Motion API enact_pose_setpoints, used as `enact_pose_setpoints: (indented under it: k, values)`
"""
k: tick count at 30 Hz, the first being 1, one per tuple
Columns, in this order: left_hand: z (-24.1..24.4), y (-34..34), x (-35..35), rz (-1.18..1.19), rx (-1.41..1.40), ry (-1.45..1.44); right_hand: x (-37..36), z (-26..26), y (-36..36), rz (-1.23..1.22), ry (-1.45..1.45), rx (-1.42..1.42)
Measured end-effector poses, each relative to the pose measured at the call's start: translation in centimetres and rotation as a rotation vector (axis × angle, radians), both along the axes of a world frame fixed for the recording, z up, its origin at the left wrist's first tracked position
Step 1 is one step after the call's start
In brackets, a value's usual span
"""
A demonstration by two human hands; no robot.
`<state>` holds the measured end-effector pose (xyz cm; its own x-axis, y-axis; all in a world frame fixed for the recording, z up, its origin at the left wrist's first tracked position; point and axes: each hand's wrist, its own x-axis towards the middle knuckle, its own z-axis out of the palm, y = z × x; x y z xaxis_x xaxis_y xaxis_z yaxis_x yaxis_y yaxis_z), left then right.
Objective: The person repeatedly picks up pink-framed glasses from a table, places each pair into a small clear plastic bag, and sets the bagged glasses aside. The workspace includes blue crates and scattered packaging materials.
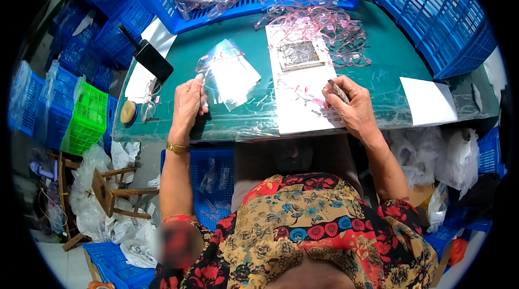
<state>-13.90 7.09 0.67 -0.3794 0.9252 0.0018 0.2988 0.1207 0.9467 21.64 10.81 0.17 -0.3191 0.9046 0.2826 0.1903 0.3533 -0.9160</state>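
My left hand (188, 98) is at the near edge of the green table, its fingertips by a pair of thin-framed eyeglasses (206, 60). Something slim and pale shows at its fingers; whether they grip it I cannot tell. Those eyeglasses lie over clear plastic sleeves (235, 76). In my right hand (353, 104) is a short, narrow, dark tool (339, 91), perhaps a blade or tweezers. Under that hand, pink eyeglasses (302, 91) with a pink tag rest on white paper sheets (290, 120). Just beyond them sits a flat, worn rectangular block (299, 56).
Pink eyeglasses (336, 25) are heaped behind the block. A blue crate (178, 25) of bagged eyeglasses stands at the back, another blue crate (438, 25) at right. Leftward are a black box with an antenna (154, 61), clear eyeglasses (149, 100) and a round pad (129, 112).
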Motion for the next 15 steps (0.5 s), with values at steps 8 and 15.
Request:
enact_pose_setpoints:
  k: [8, 15]
  values:
    - [0.1, -1.8, 2.1, -0.097, 0.158, -0.573, 0.1, -0.4, 0.2, 0.009, 0.073, -0.046]
    - [-0.2, -2.3, 5.8, -0.068, 0.240, -0.841, -0.3, 0.7, -2.2, -0.003, 0.180, 0.025]
